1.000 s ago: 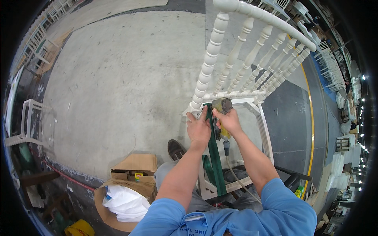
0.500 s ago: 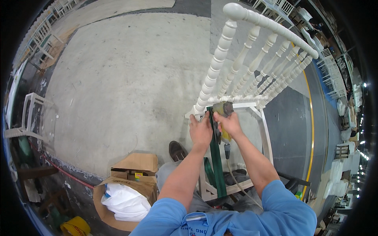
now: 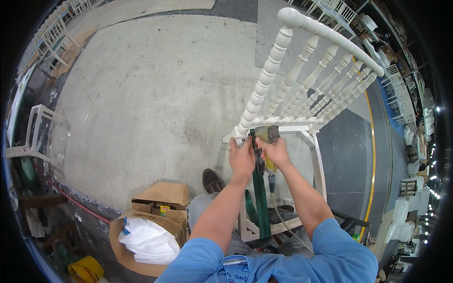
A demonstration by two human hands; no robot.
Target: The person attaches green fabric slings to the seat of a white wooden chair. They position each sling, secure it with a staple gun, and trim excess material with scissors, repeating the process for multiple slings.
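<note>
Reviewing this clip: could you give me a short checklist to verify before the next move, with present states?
1. Tool in hand: ok; the right hand grips the yellow power tool.
2. Hose attached: ok; the hose joins the bottom of the tool's handle.
3. Left fingers well away from the tool: not ok; the left hand has fingertips close beside it.
4. Green strap flat beneath the tool: cannot tell; hidden there.
5. White chair frame steady: cannot tell; its supports are partly hidden.
</note>
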